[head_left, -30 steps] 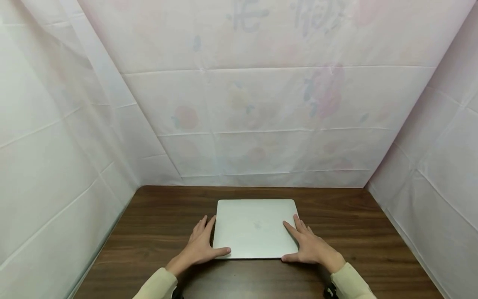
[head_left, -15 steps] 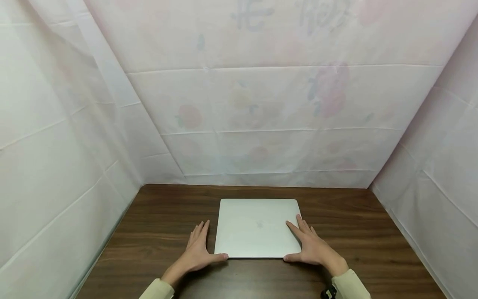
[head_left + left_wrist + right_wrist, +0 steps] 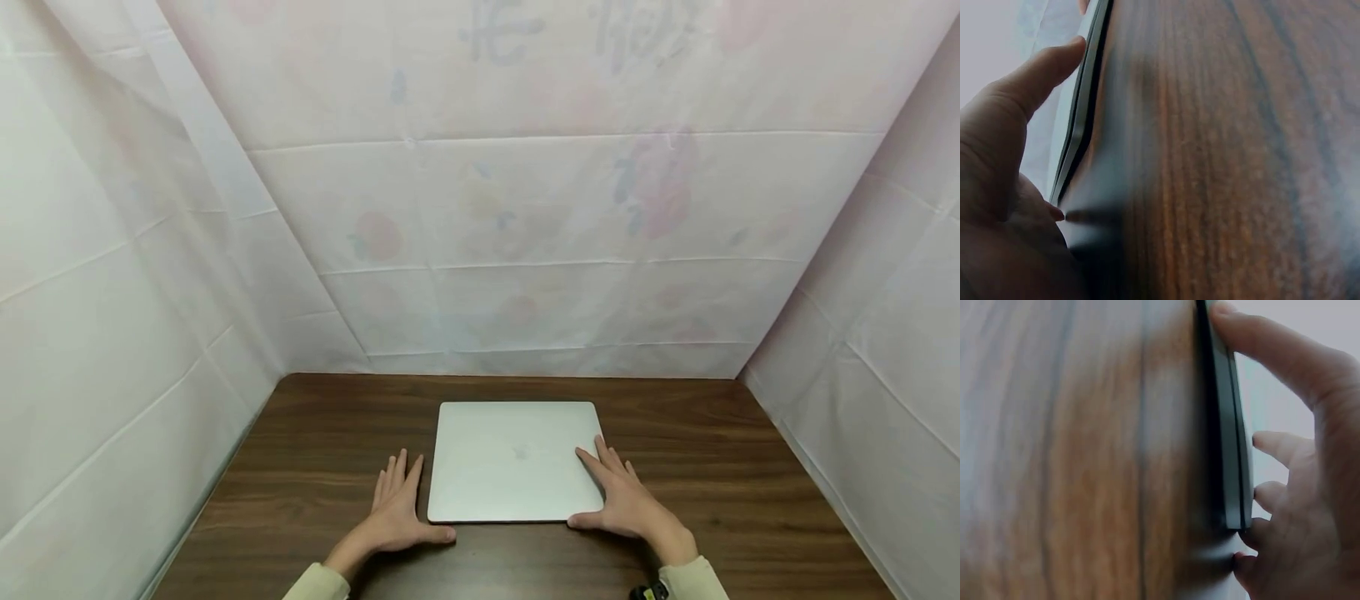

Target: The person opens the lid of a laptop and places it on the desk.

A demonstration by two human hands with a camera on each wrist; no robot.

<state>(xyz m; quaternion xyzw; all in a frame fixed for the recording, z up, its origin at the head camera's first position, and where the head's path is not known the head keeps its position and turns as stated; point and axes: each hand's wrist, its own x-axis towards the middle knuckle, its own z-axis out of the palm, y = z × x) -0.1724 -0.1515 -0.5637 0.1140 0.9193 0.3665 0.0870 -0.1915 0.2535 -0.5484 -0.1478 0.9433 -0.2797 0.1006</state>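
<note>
A closed silver laptop with a faint logo on its lid lies flat on the wooden table. Just off its front left corner is my left hand, fingers spread and straight, thumb pointing along the front edge. My right hand lies over the laptop's right side: the index fingertip is on the lid, the thumb at the front edge, the other fingers along the side. The laptop's thin edge runs beside the left thumb in the left wrist view. In the right wrist view, several right fingertips are right at the laptop's edge.
The dark brown wooden tabletop extends around the laptop. Behind it hangs a white sheet with faded print, and white cloth walls close in both sides. A dark band is on the right wrist.
My left hand has come off the laptop's left side and lid corner, moving slightly left and toward me. The right hand stays in place at the right side.
</note>
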